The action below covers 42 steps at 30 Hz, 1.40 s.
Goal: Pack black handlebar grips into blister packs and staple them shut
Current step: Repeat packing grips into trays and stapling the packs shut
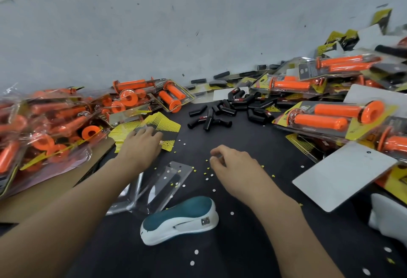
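A heap of black handlebar grips [229, 110] lies on the dark table beyond both hands. My left hand [141, 143] rests with its fingers on a stack of yellow and black backing cards [163, 123] at the left. My right hand [231, 163] hovers over the table with loosely curled fingers, and whether they pinch something small I cannot tell. Empty clear blister shells [163, 180] lie between my forearms. A white and teal stapler [180, 220] sits close in front of me.
Piles of packed orange grips [55, 123] fill the left side, with more packed orange grips [326, 114] stacked on the right. A white card [343, 174] lies face down at the right. Small paper punch dots [207, 178] scatter the table. A grey wall [198, 35] stands behind.
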### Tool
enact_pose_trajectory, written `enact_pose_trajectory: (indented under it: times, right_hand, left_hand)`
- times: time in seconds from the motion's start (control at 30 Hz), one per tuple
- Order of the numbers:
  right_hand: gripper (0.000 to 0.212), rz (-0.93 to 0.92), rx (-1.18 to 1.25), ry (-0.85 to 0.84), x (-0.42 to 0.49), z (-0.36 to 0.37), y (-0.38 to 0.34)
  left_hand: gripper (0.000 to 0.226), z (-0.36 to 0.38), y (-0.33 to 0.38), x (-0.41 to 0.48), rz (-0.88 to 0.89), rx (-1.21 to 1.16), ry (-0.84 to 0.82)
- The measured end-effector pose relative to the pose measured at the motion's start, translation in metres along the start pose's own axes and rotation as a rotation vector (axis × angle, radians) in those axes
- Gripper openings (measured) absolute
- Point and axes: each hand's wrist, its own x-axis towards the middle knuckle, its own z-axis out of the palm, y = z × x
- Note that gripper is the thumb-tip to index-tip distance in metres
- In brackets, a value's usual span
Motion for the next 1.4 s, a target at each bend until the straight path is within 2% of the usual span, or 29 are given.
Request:
enact_pose_trajectory:
  times: [0.07,0.13,0.27,0.37,0.43,0.53,0.57,0.63,0.7,0.77,0.83,0.9,0.97,1.03,1.1,1.2,1.27,1.33,1.4]
  right_hand:
    - [0.032,-0.009,0.001,-0.004,0.001,0.002,-0.001]
    - [0.031,-0.019,0.012,-0.009,0.002,0.004,-0.002]
    - [0.032,-0.030,0.011,-0.008,0.000,0.009,-0.007]
    - [0.031,-0.031,0.004,-0.005,-0.002,0.009,-0.007]
    - [0.032,-0.024,0.016,0.002,-0.004,0.007,-0.006]
    - [0.034,-0.009,0.092,0.031,-0.006,0.002,-0.004]
    - [0.036,-0.007,0.148,0.046,-0.007,0.000,-0.003]
    - [0.041,0.004,0.336,0.061,-0.008,-0.005,-0.003]
    - [0.042,0.059,0.609,0.041,-0.008,-0.008,-0.003]
    - [0.031,0.123,0.831,0.014,-0.007,-0.012,-0.001]
    - [0.018,0.148,0.874,0.048,-0.007,-0.019,0.006]
    - [0.022,0.154,0.709,0.132,-0.007,-0.026,0.020]
    - [0.028,0.133,0.486,0.202,-0.008,-0.034,0.035]
    - [0.031,0.114,0.334,0.198,-0.010,-0.041,0.045]
    - [0.033,0.104,0.244,0.134,-0.014,-0.046,0.050]
    - [0.039,0.050,0.051,0.037,-0.018,-0.051,0.055]
    - [0.041,0.031,-0.041,-0.017,-0.020,-0.053,0.059]
    - [0.040,0.013,-0.060,-0.057,-0.021,-0.055,0.062]
    - [0.035,-0.004,-0.028,-0.065,-0.022,-0.058,0.064]
  left_hand:
    - [0.030,-0.007,-0.002,-0.008,-0.033,-0.130,0.019]
    - [0.033,-0.015,0.000,-0.017,-0.038,-0.294,-0.048]
    - [0.052,-0.030,0.004,-0.037,0.001,-0.583,-0.353]
    - [0.059,-0.039,0.011,-0.049,0.053,-0.541,-0.522]
    - [0.056,-0.045,0.012,-0.052,0.083,-0.505,-0.524]
    - [0.042,-0.063,0.005,-0.049,0.044,-0.641,-0.365]
    - [0.039,-0.070,0.004,-0.047,-0.002,-0.774,-0.285]
    - [0.046,-0.082,0.007,-0.043,-0.091,-1.223,-0.176]
    - [0.062,-0.091,0.020,-0.044,-0.062,-1.683,-0.199]
    - [0.068,-0.088,0.039,-0.047,0.044,-1.906,-0.250]
    - [0.056,-0.083,0.054,-0.049,0.181,-1.869,-0.276]
    - [0.045,-0.077,0.057,-0.046,0.301,-1.659,-0.339]
    - [0.052,-0.067,0.055,-0.035,0.328,-1.397,-0.435]
    - [0.056,-0.052,0.058,-0.014,0.218,-1.087,-0.370]
    - [0.056,-0.036,0.069,0.016,0.059,-0.893,-0.281]
    - [0.051,-0.021,0.093,0.062,-0.175,-0.866,-0.221]
    - [0.052,-0.016,0.104,0.087,-0.264,-0.876,-0.206]
    - [0.055,-0.012,0.112,0.103,-0.314,-0.827,-0.194]
    - [0.047,-0.006,0.117,0.113,-0.362,-0.799,-0.186]
